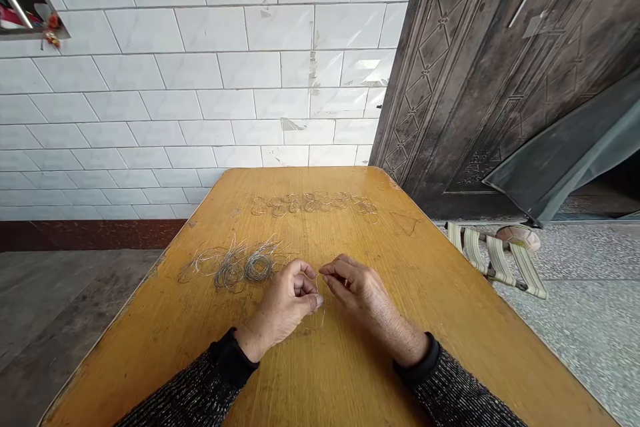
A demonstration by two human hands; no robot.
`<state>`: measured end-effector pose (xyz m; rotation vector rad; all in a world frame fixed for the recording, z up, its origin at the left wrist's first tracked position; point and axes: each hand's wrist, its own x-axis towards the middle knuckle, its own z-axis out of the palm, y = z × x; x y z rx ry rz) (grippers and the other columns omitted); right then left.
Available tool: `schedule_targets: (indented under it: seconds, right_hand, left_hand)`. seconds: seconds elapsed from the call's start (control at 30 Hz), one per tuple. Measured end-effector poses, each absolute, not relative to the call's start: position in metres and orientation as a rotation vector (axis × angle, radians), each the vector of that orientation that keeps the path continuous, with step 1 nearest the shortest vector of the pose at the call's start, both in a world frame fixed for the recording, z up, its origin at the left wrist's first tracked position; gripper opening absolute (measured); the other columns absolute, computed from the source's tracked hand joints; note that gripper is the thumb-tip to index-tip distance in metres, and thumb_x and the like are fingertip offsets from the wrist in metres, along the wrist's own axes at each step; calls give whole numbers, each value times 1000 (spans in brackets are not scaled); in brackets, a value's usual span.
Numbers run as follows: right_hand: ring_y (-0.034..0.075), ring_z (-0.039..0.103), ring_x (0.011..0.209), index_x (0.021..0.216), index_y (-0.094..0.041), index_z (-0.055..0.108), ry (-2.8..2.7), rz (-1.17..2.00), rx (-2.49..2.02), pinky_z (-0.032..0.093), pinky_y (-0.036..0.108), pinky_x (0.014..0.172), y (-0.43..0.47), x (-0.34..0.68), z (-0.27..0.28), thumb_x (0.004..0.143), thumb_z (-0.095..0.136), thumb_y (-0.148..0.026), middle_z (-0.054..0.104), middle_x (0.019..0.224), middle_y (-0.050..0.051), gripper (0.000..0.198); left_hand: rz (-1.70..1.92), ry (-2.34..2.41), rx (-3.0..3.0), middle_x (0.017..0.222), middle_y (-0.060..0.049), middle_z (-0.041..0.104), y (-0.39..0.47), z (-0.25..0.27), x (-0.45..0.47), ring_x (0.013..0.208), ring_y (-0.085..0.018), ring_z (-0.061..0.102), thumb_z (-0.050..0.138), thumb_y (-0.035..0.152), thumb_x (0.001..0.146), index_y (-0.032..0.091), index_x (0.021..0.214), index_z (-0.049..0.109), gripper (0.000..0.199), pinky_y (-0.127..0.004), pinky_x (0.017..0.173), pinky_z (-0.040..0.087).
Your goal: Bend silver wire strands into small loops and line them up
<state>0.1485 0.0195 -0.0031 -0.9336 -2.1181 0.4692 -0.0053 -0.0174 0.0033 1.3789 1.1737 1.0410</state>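
Note:
My left hand (287, 303) and my right hand (357, 290) meet over the middle of a worn yellow wooden table (440, 293). Between their fingertips they pinch a thin wire loop (320, 307) that hangs down toward the tabletop. Just left of my left hand lies a tangled pile of thin wire pieces (237, 265). Farther back on the table, a row of several small finished wire rings (313, 203) lies side by side.
A white tiled wall (200, 80) stands behind the table. A dark patterned metal door (500, 67) is at the right, with a striped folding stool (495, 257) on the speckled floor beside the table's right edge.

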Motion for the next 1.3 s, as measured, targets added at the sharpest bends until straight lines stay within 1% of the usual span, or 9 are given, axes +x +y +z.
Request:
schedule_targets:
  seconds: [0.13,0.3,0.63,0.87,1.0,1.07,1.13,1.2,1.3]
  right_hand:
    - [13,57,62,78,-17,64,-2092,424,-936,41,23,57,21,148,-3,80,46,-15,62,70,5,18]
    - [14,57,63,77,-17,64,-2104,382,-947,41,23,57,20,148,-3,83,44,-17,61,71,6,21]
    - [13,56,63,76,-16,62,-2114,366,-931,40,23,58,22,147,-8,84,42,-18,60,72,6,22]
    - [14,56,64,74,-17,62,-2104,369,-944,41,24,58,22,146,-8,83,43,-16,60,72,6,20]
    - [15,56,65,75,-17,61,-2002,528,-935,42,26,60,20,146,-2,82,46,-19,60,71,6,17]
    - [15,56,64,86,-17,60,-1885,668,-955,43,27,60,20,146,1,82,47,-25,60,71,5,16]
    - [14,55,60,97,-16,57,-1768,821,-975,44,26,56,20,147,3,82,47,-32,59,70,4,24]
    - [12,53,56,92,-15,57,-1702,956,-984,43,24,51,21,148,4,82,46,-38,57,66,2,27]
    - [10,48,50,72,-15,55,-1670,1092,-991,40,22,47,21,147,3,80,48,-43,53,58,1,30]
  left_hand:
    - [1067,1173,1420,57,6,51,-17,4,-6,52,-9,47,57,12,66,17,86,48,24,-23,53,37]
    - [1069,1161,1429,58,5,52,-17,4,-5,52,-10,48,58,15,66,17,83,49,19,-24,54,39]
    - [1112,1176,1422,58,4,50,-18,4,-1,52,-10,47,58,16,65,17,77,51,14,-24,55,38]
    - [1128,1166,1363,60,3,51,-17,0,-1,53,-10,47,60,17,64,16,76,53,14,-25,54,39]
    - [1162,1152,1265,61,3,51,-16,1,0,53,-9,47,61,17,64,15,76,52,15,-23,53,39]
    - [1214,1164,1210,61,3,51,-15,3,0,53,-8,47,61,19,65,15,75,51,15,-23,53,40]
    - [1274,1188,1156,63,2,51,-13,4,-1,54,-8,47,62,22,65,15,74,50,16,-22,51,40]
    - [1316,1208,1114,65,2,51,-13,5,-2,55,-9,48,63,24,65,16,75,50,19,-22,50,41]
    - [1335,1218,1082,67,2,51,-13,5,-3,56,-9,48,64,25,65,16,77,49,22,-22,51,42]
